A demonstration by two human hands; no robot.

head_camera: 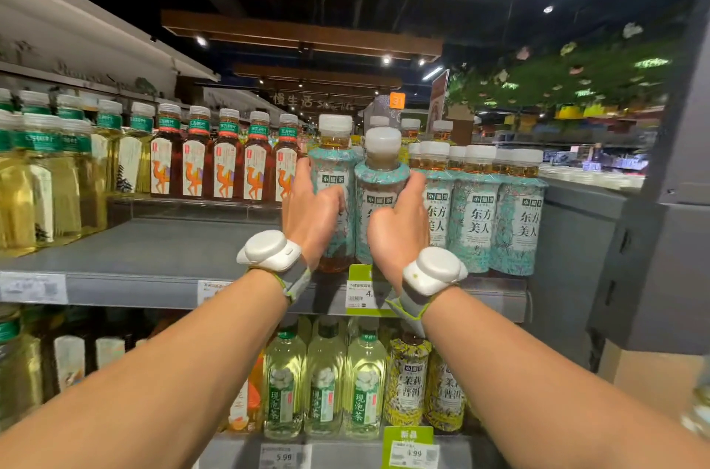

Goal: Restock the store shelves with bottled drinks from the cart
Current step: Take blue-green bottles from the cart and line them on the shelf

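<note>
Two teal-labelled tea bottles with white caps are held at the front of the grey shelf [161,246]. My left hand [313,213] grips the left bottle [335,161] around its body. My right hand [399,222] grips the right bottle [380,176], which leans a little toward me. Both bottles stand just left of a row of matching teal bottles [480,207] on the same shelf. Each wrist carries a white band device.
Red-brown tea bottles with camel labels [226,165] line the back left of the shelf, with yellow tea bottles [46,176] at far left. A bare stretch of shelf lies in front of them. Below, pale green bottles [322,380] and price tags [365,290]. A grey upright [661,199] bounds the right.
</note>
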